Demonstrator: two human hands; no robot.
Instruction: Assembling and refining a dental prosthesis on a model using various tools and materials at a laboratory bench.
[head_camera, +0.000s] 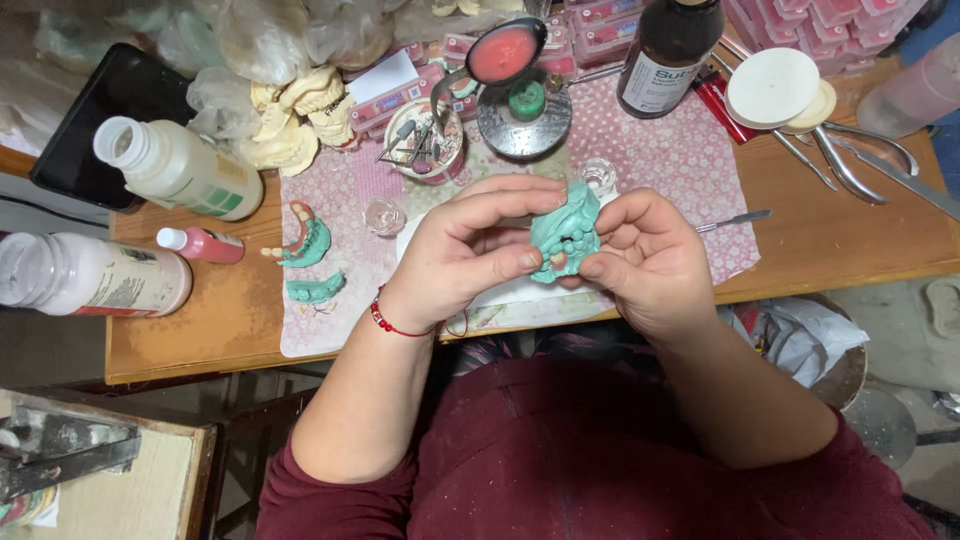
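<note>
Both forearms angled in to frame centre, left hand (470, 245) and right hand (640, 255) fingertips clamped on teal dental cast (565, 232), cast's lower right edge hidden behind right fingers, tooth detail unclear

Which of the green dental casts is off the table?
The green cast gripped between left hand and right hand; the other two lie on the mat.
</note>
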